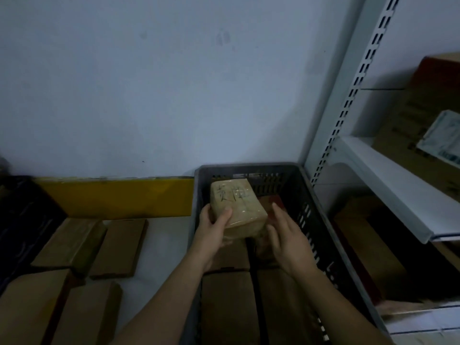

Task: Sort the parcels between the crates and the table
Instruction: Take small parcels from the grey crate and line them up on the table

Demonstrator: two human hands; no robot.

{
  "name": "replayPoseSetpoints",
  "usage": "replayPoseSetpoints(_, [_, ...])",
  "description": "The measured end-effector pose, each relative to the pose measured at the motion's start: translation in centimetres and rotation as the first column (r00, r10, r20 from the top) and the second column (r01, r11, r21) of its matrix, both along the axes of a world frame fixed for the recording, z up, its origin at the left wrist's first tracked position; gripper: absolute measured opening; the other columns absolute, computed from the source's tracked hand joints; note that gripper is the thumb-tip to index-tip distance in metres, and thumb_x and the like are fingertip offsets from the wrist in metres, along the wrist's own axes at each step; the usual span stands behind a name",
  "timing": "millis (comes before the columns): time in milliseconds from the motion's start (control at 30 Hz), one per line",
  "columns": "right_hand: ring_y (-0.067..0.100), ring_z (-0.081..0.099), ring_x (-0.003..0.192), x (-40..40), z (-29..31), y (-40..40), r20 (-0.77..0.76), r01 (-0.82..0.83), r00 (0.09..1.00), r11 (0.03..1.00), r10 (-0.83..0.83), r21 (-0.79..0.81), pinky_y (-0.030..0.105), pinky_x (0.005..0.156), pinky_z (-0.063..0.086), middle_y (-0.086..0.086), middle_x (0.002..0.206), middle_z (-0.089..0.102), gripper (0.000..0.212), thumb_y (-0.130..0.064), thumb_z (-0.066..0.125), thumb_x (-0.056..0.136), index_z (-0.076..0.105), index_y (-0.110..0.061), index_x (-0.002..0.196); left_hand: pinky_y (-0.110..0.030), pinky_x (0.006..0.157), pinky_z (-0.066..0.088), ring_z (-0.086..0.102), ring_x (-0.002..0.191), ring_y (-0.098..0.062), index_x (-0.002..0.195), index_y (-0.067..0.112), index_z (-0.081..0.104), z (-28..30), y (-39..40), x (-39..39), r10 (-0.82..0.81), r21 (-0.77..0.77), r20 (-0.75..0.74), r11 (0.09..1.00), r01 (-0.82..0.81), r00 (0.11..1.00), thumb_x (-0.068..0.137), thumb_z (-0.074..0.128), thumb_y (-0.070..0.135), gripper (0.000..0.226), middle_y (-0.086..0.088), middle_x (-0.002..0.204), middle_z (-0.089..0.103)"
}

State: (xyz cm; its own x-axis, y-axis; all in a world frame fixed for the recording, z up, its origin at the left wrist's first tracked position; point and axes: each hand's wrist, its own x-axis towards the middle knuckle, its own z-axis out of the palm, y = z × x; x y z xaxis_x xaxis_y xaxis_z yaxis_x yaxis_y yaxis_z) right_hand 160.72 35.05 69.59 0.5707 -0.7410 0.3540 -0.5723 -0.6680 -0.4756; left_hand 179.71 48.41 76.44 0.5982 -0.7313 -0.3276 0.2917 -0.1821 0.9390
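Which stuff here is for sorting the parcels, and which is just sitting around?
For the job:
left hand gripping the taped parcel
right hand, open beside it
grey crate
parcels on the table

Just there:
shelf rack
cardboard boxes on it
yellow board

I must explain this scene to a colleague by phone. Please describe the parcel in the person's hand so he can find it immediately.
Find the dark grey crate beside the white shelving. Above it, the left hand grips a tan parcel wrapped in clear tape. Only this parcel bears black handwritten characters.
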Motion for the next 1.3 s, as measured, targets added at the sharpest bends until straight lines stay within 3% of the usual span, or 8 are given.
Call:
replayPoseSetpoints(133, [0.043, 0.022, 0.160, -0.4, -3.3, -2.6, -0.492, 0.332, 0.846, 0.926, -0.207, 0.182, 0.055, 0.126, 0.034, 0.019, 0.178, 0.008, 0.091, -0.077, 0.037, 0.101, 0.008, -0.028, 0.172, -0.046, 0.084, 0.067, 0.070, 0.120, -0.019, 0.162, 0.037, 0.032, 0.6, 0.5, 0.4, 0.057, -0.040, 0.001, 0.998, -0.057, 0.998, 0.096, 0.073, 0.053, 0.079, 0.002, 0.151, 0.056])
replayPoseSetpoints(267, [0.046, 0.021, 0.158, 0.6, -5.3, -3.6, -0.631, 0.391, 0.766, 0.869, -0.125, 0.302, 0.052, 0.127, 0.031, 0.023, 0.176, -0.001, 0.127, -0.101, 0.037, 0.078, -0.005, -0.026, 0.171, -0.048, 0.089, 0.066, 0.070, 0.121, -0.019, 0.162, 0.040, 0.031, 0.9, 0.9, 0.8, 0.084, -0.080, -0.002, 0.993, -0.084, 0.996, 0.094, 0.076, 0.053, 0.083, 0.002, 0.149, 0.058])
replayPoseSetpoints(433, [0.047, 0.039, 0.145, 2.9, -5.8, -3.9, -0.546, 0.503, 0.791, 0.801, -0.276, 0.325, 0.048, 0.118, 0.040, 0.028, 0.162, 0.028, 0.154, -0.095, 0.071, 0.062, -0.001, -0.009, 0.168, -0.050, 0.094, 0.064, 0.069, 0.124, -0.020, 0.161, 0.042, 0.032, 1.9, 1.6, 1.9, 0.132, -0.113, 0.020, 0.985, -0.129, 0.991, 0.088, 0.079, 0.060, 0.089, 0.000, 0.150, 0.058])
replayPoseSetpoints(600, [0.045, 0.045, 0.137, 3.0, -4.6, -5.4, -0.424, 0.516, 0.837, 0.756, -0.345, 0.403, 0.044, 0.112, 0.046, 0.023, 0.152, 0.040, 0.105, -0.077, 0.074, 0.077, 0.048, -0.010, 0.153, -0.054, 0.093, 0.064, 0.070, 0.121, -0.019, 0.161, 0.039, 0.035, 2.0, 2.5, 2.6, 0.222, -0.115, -0.067, 0.967, -0.228, 0.973, 0.084, 0.078, 0.058, 0.091, -0.002, 0.145, 0.063])
replayPoseSetpoints(800, [0.042, 0.061, 0.125, 2.6, -4.8, -6.1, -0.130, 0.337, 0.912, 0.526, -0.390, 0.781, 0.045, 0.108, 0.053, 0.019, 0.147, 0.055, 0.088, -0.055, 0.082, 0.084, 0.032, -0.027, 0.152, -0.055, 0.093, 0.063, 0.071, 0.118, -0.021, 0.160, 0.032, 0.039, 2.4, 2.8, 2.8, 0.279, -0.133, -0.108, 0.947, -0.292, 0.954, 0.098, 0.070, 0.046, 0.070, 0.001, 0.138, 0.068])
replayPoseSetpoints(900, [0.044, 0.056, 0.135, 2.4, -5.5, -5.4, -0.160, 0.383, 0.900, 0.562, -0.405, 0.734, 0.048, 0.114, 0.048, 0.018, 0.154, 0.054, 0.095, -0.060, 0.072, 0.091, 0.026, -0.025, 0.165, -0.056, 0.093, 0.063, 0.071, 0.119, -0.023, 0.160, 0.032, 0.039, 2.6, 3.2, 2.7, 0.294, -0.130, -0.119, 0.942, -0.309, 0.948, 0.099, 0.070, 0.045, 0.070, 0.000, 0.137, 0.068])
replayPoseSetpoints(1033, [0.046, 0.046, 0.143, 3.0, -3.9, -4.7, -0.147, 0.450, 0.871, 0.640, -0.469, 0.624, 0.053, 0.119, 0.043, 0.014, 0.164, 0.039, 0.095, -0.089, 0.051, 0.086, 0.044, -0.031, 0.162, -0.057, 0.095, 0.062, 0.069, 0.120, -0.023, 0.158, 0.032, 0.042, 2.6, 4.2, 2.8, 0.340, -0.125, -0.130, 0.926, -0.356, 0.931, 0.099, 0.070, 0.045, 0.067, -0.001, 0.138, 0.067])
replayPoseSetpoints(1300, [0.048, 0.046, 0.142, 2.7, -1.3, -3.8, -0.018, 0.360, 0.884, 0.653, -0.468, 0.666, 0.055, 0.116, 0.044, 0.020, 0.164, 0.038, 0.095, -0.076, 0.053, 0.086, 0.028, -0.034, 0.167, -0.043, 0.081, 0.066, 0.077, 0.106, -0.015, 0.149, 0.039, 0.056, 2.7, 6.8, 3.1, 0.367, -0.158, -0.110, 0.911, -0.381, 0.924, 0.100, 0.072, 0.042, 0.052, 0.005, 0.129, 0.075])
